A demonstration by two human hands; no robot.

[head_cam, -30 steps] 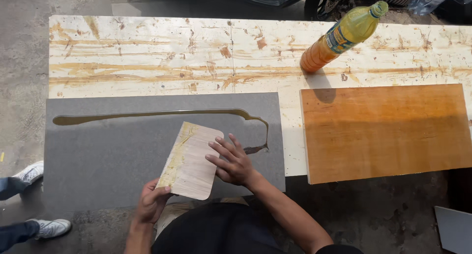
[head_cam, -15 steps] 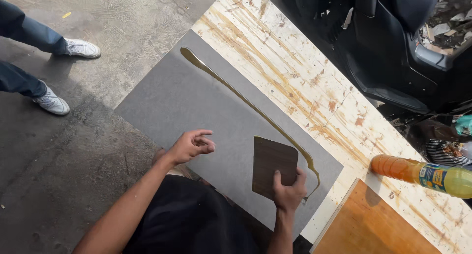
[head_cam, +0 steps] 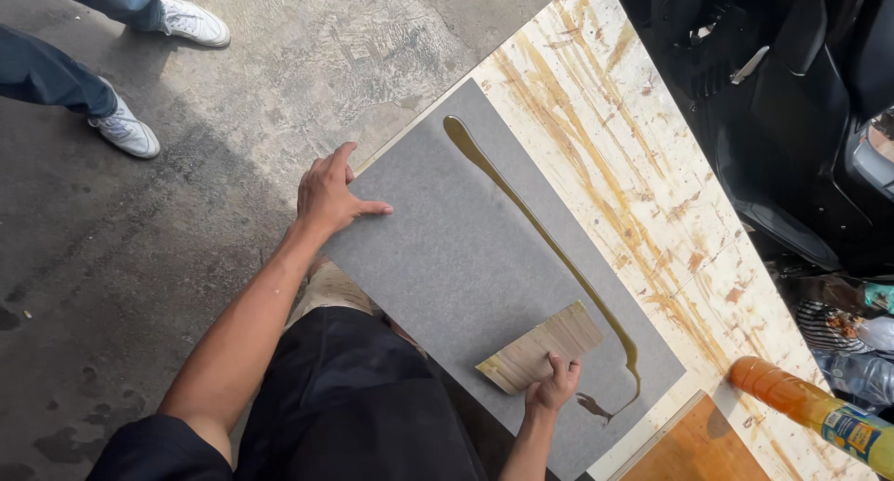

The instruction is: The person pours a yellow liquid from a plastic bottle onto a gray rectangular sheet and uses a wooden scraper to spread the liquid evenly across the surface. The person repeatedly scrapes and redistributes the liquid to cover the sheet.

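Since half a second ago, the left hand [head_cam: 328,194] has shifted from hovering curled over the grey sheet [head_cam: 466,257] to lying flat on that sheet's upper-left edge, fingers spread and thumb stretched along the surface, grasping nothing. Meanwhile the right hand [head_cam: 554,388] has turned the small wooden board [head_cam: 540,349] so its pale striped face shows, and pinches its lower edge between fingers and thumb. That board lies on the lower right part of the grey sheet, its long axis running from lower left to upper right of the frame, its upper right corner close to the glue line. The grey sheet is a long rectangle whose long axis slants from the upper middle of the frame down to the lower right. Along it runs a thin olive-brown line of glue [head_cam: 545,243], ending in a hook and a small blot near the right hand. Beneath the sheet lies the table [head_cam: 643,164], a pale plywood top streaked with brown stains. At the lower right sit an orange-brown wooden panel [head_cam: 694,448] and an orange bottle [head_cam: 801,402] lying on its side. Grey concrete floor [head_cam: 186,257] fills the left, where another person's white shoes [head_cam: 126,127] stand at upper left, and a dark scooter [head_cam: 801,118] occupies the upper right.
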